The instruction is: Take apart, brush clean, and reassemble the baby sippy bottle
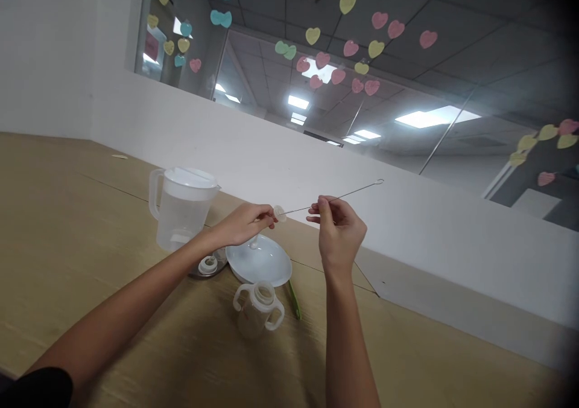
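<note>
My left hand pinches a small translucent round piece, perhaps a bottle teat; its exact kind is too small to tell. Between the thumb and fingers of my right hand is a thin wire rod with a loop at its far end. The rod's other end meets the translucent piece; whether it passes through is unclear. Below the hands stand a white bowl with a small clear knob-like thing at its rim, and an uncapped two-handled baby bottle.
A lidded clear pitcher stands at the left. Beside it a metal plate bears a white ring cap. A green handle lies by the bowl on the wooden table. A white wall rises behind.
</note>
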